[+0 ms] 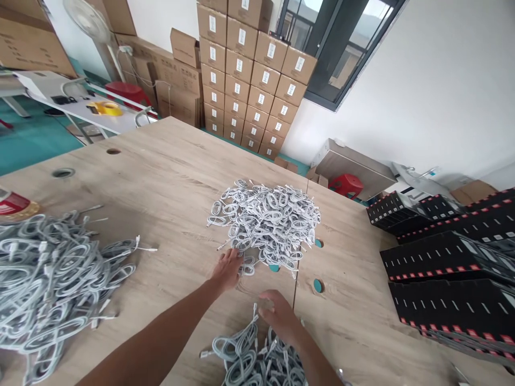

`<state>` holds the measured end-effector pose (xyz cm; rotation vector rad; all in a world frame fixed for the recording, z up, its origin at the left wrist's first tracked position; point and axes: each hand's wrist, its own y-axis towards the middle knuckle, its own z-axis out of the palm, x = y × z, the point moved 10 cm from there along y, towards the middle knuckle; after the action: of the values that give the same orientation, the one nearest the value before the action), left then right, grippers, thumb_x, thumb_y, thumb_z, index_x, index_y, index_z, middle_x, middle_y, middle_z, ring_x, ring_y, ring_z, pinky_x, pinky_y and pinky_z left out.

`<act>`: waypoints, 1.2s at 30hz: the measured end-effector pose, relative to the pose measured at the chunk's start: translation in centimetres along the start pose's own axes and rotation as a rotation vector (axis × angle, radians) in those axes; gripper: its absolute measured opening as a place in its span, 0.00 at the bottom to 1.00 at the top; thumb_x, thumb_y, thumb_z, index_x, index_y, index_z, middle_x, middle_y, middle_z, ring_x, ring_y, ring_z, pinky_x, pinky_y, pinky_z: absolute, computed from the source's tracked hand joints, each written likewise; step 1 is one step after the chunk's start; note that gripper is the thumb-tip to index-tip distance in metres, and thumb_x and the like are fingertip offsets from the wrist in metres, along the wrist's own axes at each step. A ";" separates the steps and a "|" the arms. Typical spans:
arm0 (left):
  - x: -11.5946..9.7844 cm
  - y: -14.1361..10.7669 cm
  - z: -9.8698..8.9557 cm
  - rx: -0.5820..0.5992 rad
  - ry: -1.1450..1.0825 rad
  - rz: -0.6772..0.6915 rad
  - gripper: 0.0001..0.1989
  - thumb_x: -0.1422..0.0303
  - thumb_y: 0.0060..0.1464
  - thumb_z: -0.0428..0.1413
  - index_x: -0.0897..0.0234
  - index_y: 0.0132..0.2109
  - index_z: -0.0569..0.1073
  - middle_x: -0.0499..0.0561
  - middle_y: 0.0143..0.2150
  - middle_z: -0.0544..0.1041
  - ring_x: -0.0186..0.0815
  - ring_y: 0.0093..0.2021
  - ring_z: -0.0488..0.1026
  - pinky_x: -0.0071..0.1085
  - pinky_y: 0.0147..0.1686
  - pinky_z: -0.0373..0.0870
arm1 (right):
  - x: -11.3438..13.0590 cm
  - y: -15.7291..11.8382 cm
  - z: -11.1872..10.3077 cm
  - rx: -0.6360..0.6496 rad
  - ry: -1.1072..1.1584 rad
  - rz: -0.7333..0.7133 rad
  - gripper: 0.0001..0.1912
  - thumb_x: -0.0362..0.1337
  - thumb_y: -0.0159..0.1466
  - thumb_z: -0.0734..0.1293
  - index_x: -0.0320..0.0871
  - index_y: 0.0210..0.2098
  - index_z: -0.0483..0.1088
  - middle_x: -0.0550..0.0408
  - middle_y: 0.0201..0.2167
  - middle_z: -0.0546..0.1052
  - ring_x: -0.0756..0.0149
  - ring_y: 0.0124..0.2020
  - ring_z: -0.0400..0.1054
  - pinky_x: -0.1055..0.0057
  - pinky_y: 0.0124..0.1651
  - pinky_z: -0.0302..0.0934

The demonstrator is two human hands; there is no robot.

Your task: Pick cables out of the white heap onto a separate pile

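Note:
Small coiled white cables form a heap (277,220) in the middle of the wooden table. My left hand (228,268) lies low at the heap's near left edge, fingers stretched forward, beside a coiled cable (247,266) that it appears to touch; the hand partly covers this coil. Closer to me, my right hand (277,313) hovers with thumb and fingers curved apart, bare tabletop showing in the gap. Just below it is a pile of looser grey-white cables (257,356), partly hidden by my right forearm.
A larger cable pile (52,273) spreads over the left side, with a red-labelled container (16,205) behind it. Black boxes (438,257) stand in rows at the right. Stacked cartons (249,75) line the wall. A side table (120,120) holds yellow tape (108,109).

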<state>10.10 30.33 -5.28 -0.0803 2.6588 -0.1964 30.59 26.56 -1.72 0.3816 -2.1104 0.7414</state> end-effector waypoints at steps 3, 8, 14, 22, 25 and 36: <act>0.1 -2.0 0.0 0.014 0.000 0.012 0.17 0.75 0.48 0.59 0.60 0.47 0.76 0.56 0.62 0.69 0.49 0.63 0.62 0.48 0.60 0.62 | 0.3 1.7 1.9 0.005 -0.029 -0.032 0.20 0.39 0.57 0.66 0.46 0.49 0.78 0.47 0.53 0.79 0.53 0.57 0.72 0.59 0.57 0.67; 1.2 -5.9 0.5 -0.023 -0.039 -0.061 0.18 0.79 0.49 0.53 0.58 0.44 0.77 0.57 0.60 0.70 0.48 0.62 0.64 0.46 0.59 0.62 | -2.9 2.3 2.0 -0.035 0.085 0.048 0.20 0.41 0.57 0.68 0.46 0.48 0.79 0.47 0.52 0.81 0.51 0.55 0.74 0.56 0.56 0.68; 1.5 -9.8 2.3 -0.022 -0.136 -0.100 0.20 0.82 0.49 0.50 0.59 0.45 0.75 0.54 0.55 0.75 0.43 0.58 0.67 0.43 0.58 0.63 | -4.9 1.8 1.7 -0.049 0.200 0.076 0.21 0.47 0.58 0.71 0.43 0.47 0.79 0.44 0.50 0.82 0.49 0.53 0.75 0.50 0.60 0.66; 1.1 -13.5 3.5 0.057 -0.228 -0.046 0.18 0.81 0.48 0.51 0.56 0.42 0.76 0.50 0.53 0.78 0.42 0.58 0.67 0.43 0.58 0.61 | -1.5 2.3 2.9 -0.087 -0.076 0.026 0.21 0.35 0.60 0.66 0.40 0.53 0.77 0.42 0.57 0.78 0.52 0.61 0.70 0.57 0.66 0.60; -0.3 -16.1 5.2 0.126 -0.260 0.007 0.16 0.79 0.48 0.52 0.56 0.41 0.76 0.49 0.53 0.78 0.42 0.57 0.67 0.44 0.58 0.58 | 0.1 2.0 4.4 0.014 -0.233 -0.028 0.24 0.33 0.61 0.66 0.42 0.57 0.75 0.43 0.62 0.74 0.52 0.66 0.65 0.56 0.70 0.55; -2.7 -22.3 10.8 0.279 -0.372 0.101 0.22 0.73 0.50 0.52 0.49 0.51 0.72 0.49 0.52 0.78 0.41 0.53 0.72 0.47 0.62 0.58 | 7.4 11.2 6.2 -0.123 -0.625 0.040 0.35 0.42 0.65 0.69 0.47 0.70 0.60 0.39 0.56 0.75 0.46 0.58 0.70 0.57 0.56 0.63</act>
<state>17.97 7.16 -10.17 0.0987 2.2365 -0.4681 16.64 31.37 -2.87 0.5576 -2.7389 0.5519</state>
